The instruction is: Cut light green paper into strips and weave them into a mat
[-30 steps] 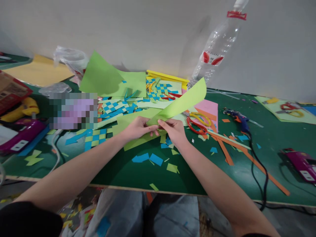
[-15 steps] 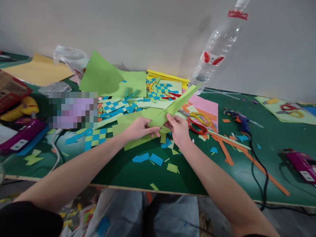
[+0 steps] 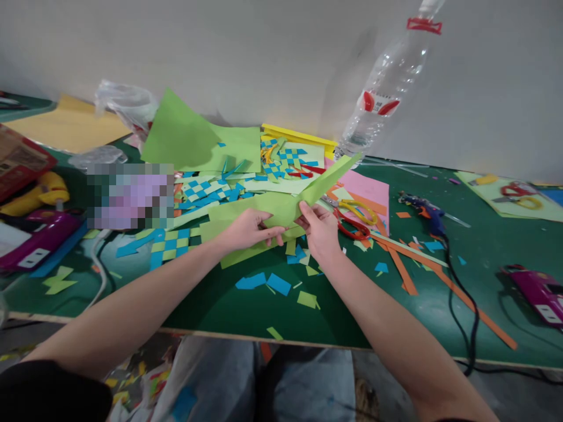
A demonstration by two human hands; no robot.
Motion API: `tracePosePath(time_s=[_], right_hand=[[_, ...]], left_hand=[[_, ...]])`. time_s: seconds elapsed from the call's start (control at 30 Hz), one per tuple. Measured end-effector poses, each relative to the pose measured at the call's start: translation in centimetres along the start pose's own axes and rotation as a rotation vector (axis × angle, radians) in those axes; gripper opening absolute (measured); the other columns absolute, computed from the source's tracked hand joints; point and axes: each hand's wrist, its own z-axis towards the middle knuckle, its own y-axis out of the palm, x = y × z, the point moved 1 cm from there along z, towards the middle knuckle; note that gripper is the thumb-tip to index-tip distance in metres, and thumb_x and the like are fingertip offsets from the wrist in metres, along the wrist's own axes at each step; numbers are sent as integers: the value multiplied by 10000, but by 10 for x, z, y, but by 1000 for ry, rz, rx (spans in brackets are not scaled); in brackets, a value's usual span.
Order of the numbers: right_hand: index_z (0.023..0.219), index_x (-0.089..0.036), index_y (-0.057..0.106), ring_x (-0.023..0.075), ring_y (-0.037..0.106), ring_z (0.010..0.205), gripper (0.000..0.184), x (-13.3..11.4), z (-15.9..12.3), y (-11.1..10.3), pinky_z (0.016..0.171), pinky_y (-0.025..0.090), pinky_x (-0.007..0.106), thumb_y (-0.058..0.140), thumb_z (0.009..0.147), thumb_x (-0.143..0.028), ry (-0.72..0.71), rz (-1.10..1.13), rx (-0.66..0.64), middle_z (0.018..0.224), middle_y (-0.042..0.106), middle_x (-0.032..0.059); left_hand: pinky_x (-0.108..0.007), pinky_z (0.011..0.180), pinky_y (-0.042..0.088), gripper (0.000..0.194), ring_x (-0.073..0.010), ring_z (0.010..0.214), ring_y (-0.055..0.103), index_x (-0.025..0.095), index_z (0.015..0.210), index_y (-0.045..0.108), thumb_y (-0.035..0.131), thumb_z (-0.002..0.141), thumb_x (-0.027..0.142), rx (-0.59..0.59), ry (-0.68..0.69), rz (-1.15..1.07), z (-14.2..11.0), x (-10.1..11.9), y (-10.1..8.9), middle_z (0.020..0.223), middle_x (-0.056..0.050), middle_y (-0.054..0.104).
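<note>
Left grip (image 3: 250, 228): clamped, as far as showed, on the near end of the paper strip, thumb uppermost — the fingers beneath were partly hidden.
Right grip (image 3: 320, 228): clamped on the strip too, just beside the left grip, with the thumb pressed on the paper's upper face.
Green strip (image 3: 328, 184): ran between the two grips, then slanted up beyond the right grip, its far end free in the air.
Green sheet (image 3: 237, 253): lay on the worktop (image 3: 338, 319) under the grips, partly covered by the left one.
Scissors (image 3: 362, 234): rested just right of the right grip, red and yellow handles showing.
Woven paper (image 3: 169, 246): a blue-and-green checked piece lay left of the left grip.
Blue scraps (image 3: 279, 285): were scattered on the near side of both grips.
Glue gun (image 3: 431, 220): lay well to the right of the right grip.
Step in hand: appeared to be bending or folding the strip between two pinches.
Next move: seemed to call for a steady left pinch and a right thumb pressing evenly along the paper — edges kept in line.
</note>
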Motion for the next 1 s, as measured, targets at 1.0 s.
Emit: tracePosePath(time_s=[1.0], right_hand=[[714, -237, 664, 202, 701, 779, 260, -3, 4, -3, 716, 591, 368, 759, 663, -473, -73, -21, 24, 767, 732, 14]], left_hand=[[-228, 533, 546, 338, -130, 555, 675, 160, 730, 675, 644, 854, 472, -47, 54, 27, -5, 6, 5, 754, -51, 769]])
